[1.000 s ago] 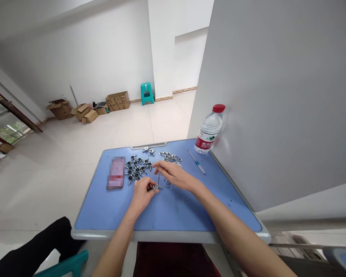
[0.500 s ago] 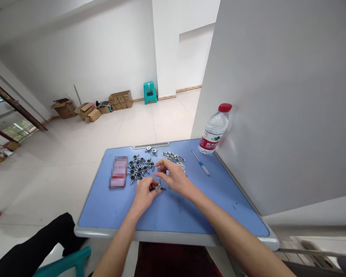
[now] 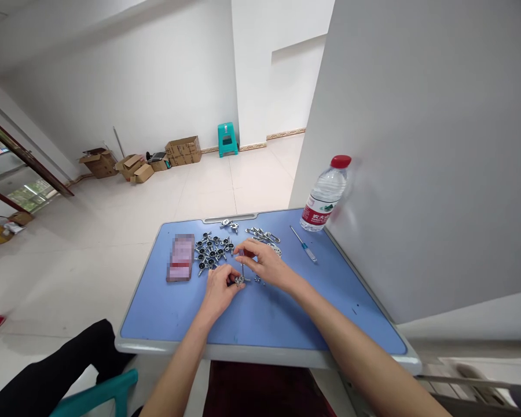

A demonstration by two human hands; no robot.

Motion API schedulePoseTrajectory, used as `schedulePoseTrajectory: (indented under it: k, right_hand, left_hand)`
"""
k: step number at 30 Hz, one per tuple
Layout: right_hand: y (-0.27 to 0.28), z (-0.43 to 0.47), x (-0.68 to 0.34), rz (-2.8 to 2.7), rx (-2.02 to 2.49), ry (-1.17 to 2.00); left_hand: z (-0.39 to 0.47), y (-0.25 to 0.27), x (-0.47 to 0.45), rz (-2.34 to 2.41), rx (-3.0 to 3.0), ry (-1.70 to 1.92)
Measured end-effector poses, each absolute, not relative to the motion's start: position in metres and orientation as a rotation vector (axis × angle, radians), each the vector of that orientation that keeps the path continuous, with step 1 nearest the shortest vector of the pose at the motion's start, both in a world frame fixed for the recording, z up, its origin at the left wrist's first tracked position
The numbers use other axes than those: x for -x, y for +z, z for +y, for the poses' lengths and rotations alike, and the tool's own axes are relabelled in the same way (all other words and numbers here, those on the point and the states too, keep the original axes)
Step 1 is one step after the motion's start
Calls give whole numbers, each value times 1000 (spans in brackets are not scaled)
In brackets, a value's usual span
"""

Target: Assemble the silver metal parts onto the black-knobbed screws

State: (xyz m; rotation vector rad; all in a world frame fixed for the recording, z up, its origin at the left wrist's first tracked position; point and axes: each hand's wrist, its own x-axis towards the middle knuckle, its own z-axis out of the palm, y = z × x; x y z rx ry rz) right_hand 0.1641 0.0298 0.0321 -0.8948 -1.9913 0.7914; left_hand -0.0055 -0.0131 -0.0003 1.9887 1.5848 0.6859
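My left hand (image 3: 219,288) pinches a small silver metal fitting (image 3: 240,281) against the blue tabletop (image 3: 278,324). My right hand (image 3: 267,263) grips a small screwdriver (image 3: 242,269) upright, its thin shaft pointing down and its tip at the fitting. Fingers cover most of that screwdriver's handle. Just right of the fitting lie several tiny metal pieces (image 3: 257,280), too small to name. Beyond my left hand is a cluster of similar fittings with black round centres (image 3: 211,253). Partly behind my right hand are flat perforated metal discs (image 3: 276,249).
A phone (image 3: 180,258) with a blurred screen lies at left. Metal links (image 3: 263,234) and loose fittings (image 3: 230,225) lie along the far side. At right are another screwdriver (image 3: 304,244) and a water bottle (image 3: 325,194) beside a grey panel (image 3: 438,145). Someone's black-clad leg (image 3: 65,365) shows lower left.
The view has shifted very slightly. Both hands stay at the fitting with the screwdriver upright over it; the tiny pieces beside it show more clearly now.
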Motion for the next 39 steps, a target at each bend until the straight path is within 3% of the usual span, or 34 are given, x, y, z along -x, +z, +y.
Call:
schedulePoseTrajectory:
  k: [9, 16, 23, 28, 35, 39]
  right_hand:
    - [40, 28, -173, -2096, 744, 821]
    - [29, 26, -163, -2076, 876, 650]
    - [35, 22, -164, -2025, 836, 873]
    - [31, 22, -161, -2070, 869, 687]
    - [35, 21, -164, -2143, 857, 731]
    - [33, 19, -161, -2183, 924, 603]
  left_hand:
    - [-13, -1, 6, 1579, -1991, 687]
    - [-13, -1, 5, 1590, -1996, 680]
    - [-13, 0, 5, 1596, -1996, 655]
    - [-12, -1, 6, 1600, -1994, 662]
    - [-13, 0, 5, 1589, -1979, 662]
    - [-12, -1, 5, 1606, -1974, 671]
